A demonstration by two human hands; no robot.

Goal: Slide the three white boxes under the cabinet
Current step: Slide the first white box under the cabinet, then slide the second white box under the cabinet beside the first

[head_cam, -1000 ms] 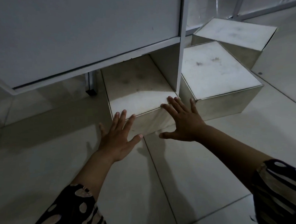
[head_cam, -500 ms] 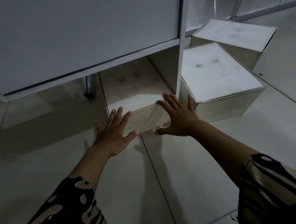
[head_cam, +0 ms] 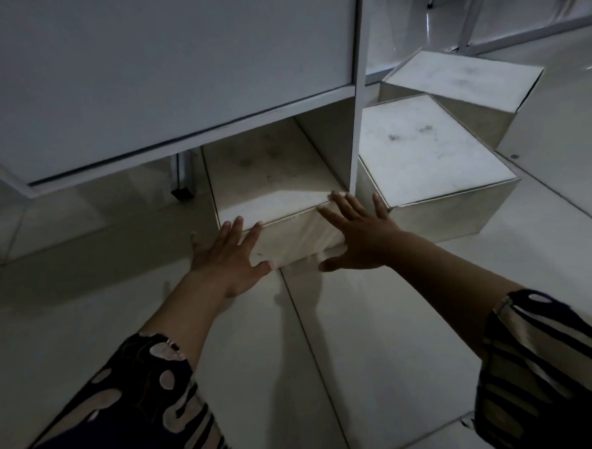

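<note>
One white box [head_cam: 271,177] lies on the floor, most of it under the white cabinet [head_cam: 163,66], its front face still sticking out. My left hand [head_cam: 228,258] and my right hand [head_cam: 360,234] press flat against that front face, fingers spread, holding nothing. A second white box [head_cam: 428,152] stands on the floor just right of the cabinet's side panel [head_cam: 358,94]. The third white box [head_cam: 465,74] sits behind it, turned at an angle.
The floor is pale tile [head_cam: 396,339]. A metal cabinet leg [head_cam: 180,177] stands left of the first box, with open space under the cabinet beyond it. Metal frame rails [head_cam: 475,12] run across the far right.
The first box has slid further under the cabinet, and both hands have moved forward with it, staying flat on its front face.
</note>
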